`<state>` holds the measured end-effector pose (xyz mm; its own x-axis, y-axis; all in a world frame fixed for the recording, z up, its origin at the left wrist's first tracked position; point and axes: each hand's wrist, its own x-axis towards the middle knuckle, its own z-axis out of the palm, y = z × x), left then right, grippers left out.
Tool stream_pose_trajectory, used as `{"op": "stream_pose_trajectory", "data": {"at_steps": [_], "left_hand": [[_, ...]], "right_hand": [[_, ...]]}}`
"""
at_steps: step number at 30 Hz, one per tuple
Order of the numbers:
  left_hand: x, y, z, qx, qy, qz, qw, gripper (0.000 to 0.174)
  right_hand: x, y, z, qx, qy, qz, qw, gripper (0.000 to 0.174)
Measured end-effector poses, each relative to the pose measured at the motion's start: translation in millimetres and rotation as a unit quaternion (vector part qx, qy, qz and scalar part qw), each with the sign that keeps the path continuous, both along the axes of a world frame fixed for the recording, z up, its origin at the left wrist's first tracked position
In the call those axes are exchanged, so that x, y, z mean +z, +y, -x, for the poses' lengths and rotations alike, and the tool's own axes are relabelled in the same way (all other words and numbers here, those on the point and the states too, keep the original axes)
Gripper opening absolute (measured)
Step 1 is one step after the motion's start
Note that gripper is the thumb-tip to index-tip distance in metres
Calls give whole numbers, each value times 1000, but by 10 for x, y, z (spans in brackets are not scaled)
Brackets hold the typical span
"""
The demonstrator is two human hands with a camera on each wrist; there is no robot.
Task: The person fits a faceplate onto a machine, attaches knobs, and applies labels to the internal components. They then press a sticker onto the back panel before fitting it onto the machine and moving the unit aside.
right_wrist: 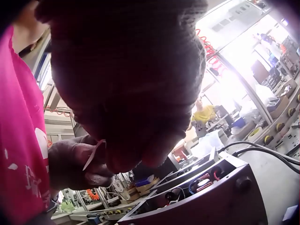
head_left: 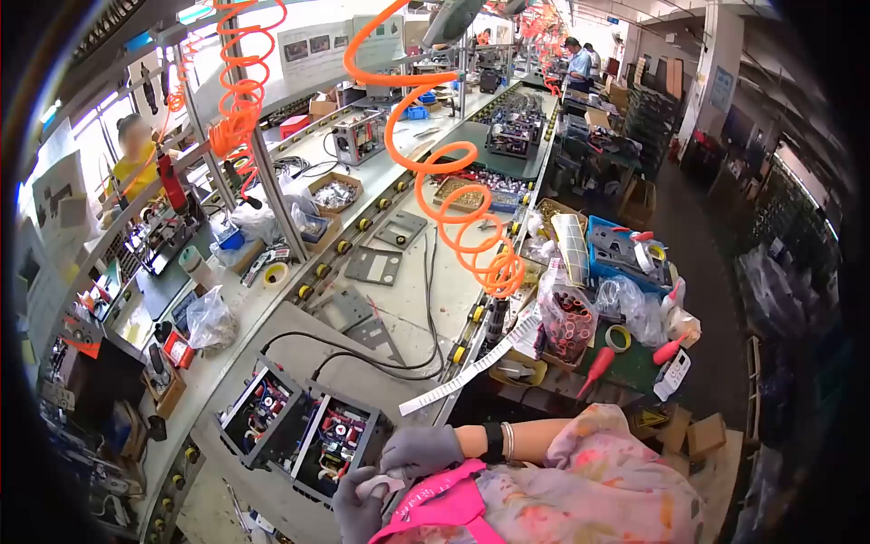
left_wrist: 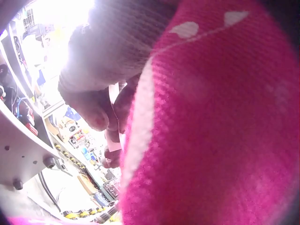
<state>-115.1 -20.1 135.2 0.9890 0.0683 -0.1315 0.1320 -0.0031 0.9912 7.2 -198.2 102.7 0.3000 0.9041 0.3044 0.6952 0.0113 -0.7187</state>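
workbench (head_left: 408, 299): a long grey conveyor bench is seen running away from the person, with cables laid across it.
orange coiled hose (head_left: 497, 267): it is hung above the bench and drops to its right edge.
open metal cases (head_left: 337, 433): two are set side by side on the near end of the bench, with wiring shown inside, just beyond the hands.
pink garment (head_left: 444, 508): it is worn at the chest, directly below both hands.
right hand (head_left: 421, 449): gloved in grey, fingers curled down over the small pale strip; whether it is gripped cannot be told.
left hand (head_left: 356, 510): gloved, touching the right hand; the strip is pinched in its fingertips.
small pale strip (head_left: 372, 488): it is held between the two hands, close to the chest.
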Motion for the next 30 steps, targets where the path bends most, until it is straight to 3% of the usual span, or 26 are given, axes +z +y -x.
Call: {"op": "stream_pose_trajectory", "data": {"at_steps": [5,8,11,12,14,17,19,22,25,28,30], "left_hand": [[-30,1,4,0,-7,-23,1000,33],[22,-10,-3,-7,-6,-59,998,35],[-47,7,-80,15,-48,-135,990,32],[-60,27,-57,33,-64,-167,983,30],[-77,103,-58,49,-84,-98,990,31],[151,259,-134,52,-96,-157,981,34],[242,312,-157,63,-69,-26,995,31],[421,344,-167,74,-8,83,994,31],[405,383,-162,80,-18,71,994,29],[273,459,-163,68,-150,-139,976,27],[341,444,-156,60,-145,-208,965,25]], "right_hand": [[11,-27,3,-2,-13,-11,1000,21],[174,22,101,-45,-158,56,985,17],[94,33,30,-36,-90,41,994,17],[13,79,-8,-19,-15,-2,1000,19],[-27,107,-74,-43,35,-21,998,21],[418,195,-121,-58,28,-32,997,31],[533,297,-151,-73,1,-60,996,38],[671,396,-117,-103,-51,-59,992,45],[665,491,-97,-100,-70,-58,991,45],[595,559,-100,-97,-106,-89,986,35],[557,552,-76,-118,-249,-44,960,30]]}}
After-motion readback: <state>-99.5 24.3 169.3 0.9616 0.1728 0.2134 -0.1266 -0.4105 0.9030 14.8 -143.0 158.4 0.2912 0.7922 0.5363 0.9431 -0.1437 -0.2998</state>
